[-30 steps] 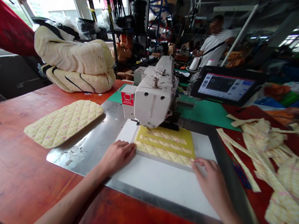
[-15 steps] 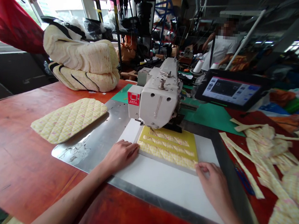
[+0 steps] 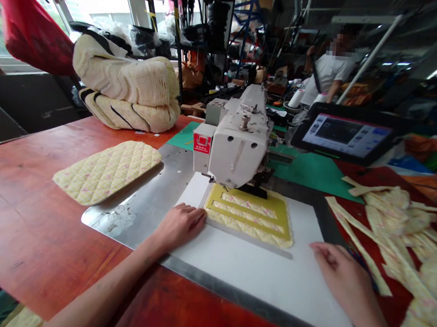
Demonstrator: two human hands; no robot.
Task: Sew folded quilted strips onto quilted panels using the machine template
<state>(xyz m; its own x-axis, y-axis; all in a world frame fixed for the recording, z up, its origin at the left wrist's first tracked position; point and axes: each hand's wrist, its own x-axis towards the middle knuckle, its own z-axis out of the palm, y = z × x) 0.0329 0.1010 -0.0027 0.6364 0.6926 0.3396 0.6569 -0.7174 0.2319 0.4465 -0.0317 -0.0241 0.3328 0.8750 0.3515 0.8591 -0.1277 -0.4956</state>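
Note:
A quilted yellow piece (image 3: pixel 251 230) lies under a slotted olive-yellow template (image 3: pixel 245 212) on a white board (image 3: pixel 240 271), beneath the head of a white sewing machine (image 3: pixel 238 150). My left hand (image 3: pixel 183 225) rests on the board, its closed fingertips at the piece's near left corner; whether they pinch its edge is hidden. To the right of the piece and apart from it is my right hand (image 3: pixel 334 261), fingers curled together over the board's right side; anything between them is too small to make out.
Another quilted piece (image 3: pixel 108 172) lies left of the metal plate (image 3: pixel 123 214). Behind it stand stacked quilted bundles (image 3: pixel 129 91). Fabric strips (image 3: pixel 399 218) pile up on the right, near a screen (image 3: pixel 342 133). A person (image 3: pixel 327 71) stands in the background.
My right hand has let go of the piece's right corner and moved right. My left hand has stayed at the left corner. The view has shifted slightly.

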